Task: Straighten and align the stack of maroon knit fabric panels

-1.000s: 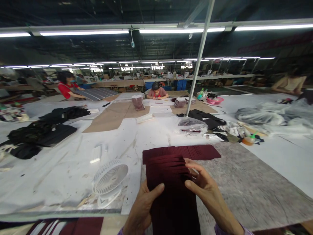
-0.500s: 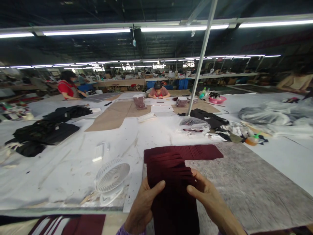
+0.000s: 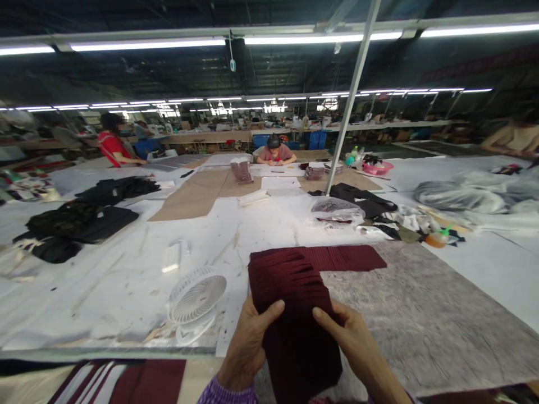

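Note:
A stack of dark maroon fabric pieces [image 3: 301, 336] is held upright between my two hands, its upper layers fanned out in overlapping steps. My left hand [image 3: 252, 339] grips the left edge, thumb on the near face and fingers behind. On the right edge, my right hand [image 3: 347, 331] holds it the same way, thumb in front. Just beyond, a fanned row of maroon fabric pieces [image 3: 353, 258] lies on the grey mottled board [image 3: 421, 320]; the held stack covers its left part.
A white fan [image 3: 197, 300] stands left of my hands. Black garments [image 3: 84, 224] lie farther left. A metal pole [image 3: 351, 101] rises beyond the board, near a clear plastic bag [image 3: 337, 210]. One person [image 3: 275, 154] works across the table, another [image 3: 113, 146] at left.
The held stack tilts and its fanned top now spreads more evenly, leaning left over the row behind. My right hand has shifted slightly left and inward along the edge.

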The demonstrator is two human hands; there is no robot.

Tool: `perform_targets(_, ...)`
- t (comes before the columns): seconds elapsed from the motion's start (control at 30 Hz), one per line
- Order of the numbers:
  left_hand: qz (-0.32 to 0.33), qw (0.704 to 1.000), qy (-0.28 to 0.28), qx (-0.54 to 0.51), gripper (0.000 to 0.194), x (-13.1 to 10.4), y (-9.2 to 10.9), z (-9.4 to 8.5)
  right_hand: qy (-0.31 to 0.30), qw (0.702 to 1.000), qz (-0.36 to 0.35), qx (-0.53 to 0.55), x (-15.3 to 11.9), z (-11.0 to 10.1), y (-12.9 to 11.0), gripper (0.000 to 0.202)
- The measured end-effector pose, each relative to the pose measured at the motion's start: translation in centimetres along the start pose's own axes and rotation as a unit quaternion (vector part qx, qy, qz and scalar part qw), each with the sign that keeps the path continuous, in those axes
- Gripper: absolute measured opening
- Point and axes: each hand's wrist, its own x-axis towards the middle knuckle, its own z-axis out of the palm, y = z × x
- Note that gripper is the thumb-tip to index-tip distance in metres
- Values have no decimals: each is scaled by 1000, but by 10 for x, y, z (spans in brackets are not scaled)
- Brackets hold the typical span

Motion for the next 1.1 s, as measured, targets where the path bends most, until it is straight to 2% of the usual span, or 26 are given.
perform_targets(0.13, -3, 1000, -11, 6, 54, -2, 1, -3, 22, 999, 6, 24, -1, 4, 2, 29)
perform_targets(0.4, 1, 1000, 16, -7, 43, 3, -2, -9, 21, 999, -3, 43, 6, 5, 12, 28)
perform_targets(0.5, -2, 1000, 1, 0, 42, 5, -4, -12, 38, 992, -30, 117, 10, 4, 13, 40)
perform_targets(0.57, -10, 1000, -8, 6, 43, 6, -6, -14, 5, 988, -27, 149, 11, 2, 13, 46)
perform_targets(0.67, -24, 999, -12, 17, 44, 10, -13, -17, -44, 986, -2, 160, 12, 0, 15, 33)
perform_targets(0.77, -34, 999, 17, 30, 49, 16, -25, -18, -33, 986, 5, 162, 17, 0, 19, 23)
perform_targets(0.87, -47, 996, 42, 68, 54, 30, -40, -20, -20, 989, -1, 149, 31, -7, 28, 20)
perform_targets(0.97, -14, 990, 32, 138, 54, 60, -54, -42, 3, 997, 8, 82, 51, -32, 41, 22)
perform_targets(1.0, 2, 984, 32, 176, 55, 73, -59, -55, 15, 998, 13, 53, 57, -46, 46, 23)
perform_targets(1.03, 26, 972, 57, 227, 55, 87, -63, -71, 25, 999, 18, 26, 62, -62, 50, 23)
perform_targets(1.07, 43, 944, 83, 317, 54, 101, -68, -90, 33, 999, 22, 2, 67, -81, 54, 22)
perform_targets(1.1, 55, 882, 137, 447, 53, 114, -73, -110, 36, 999, 28, -22, 71, -103, 57, 22)
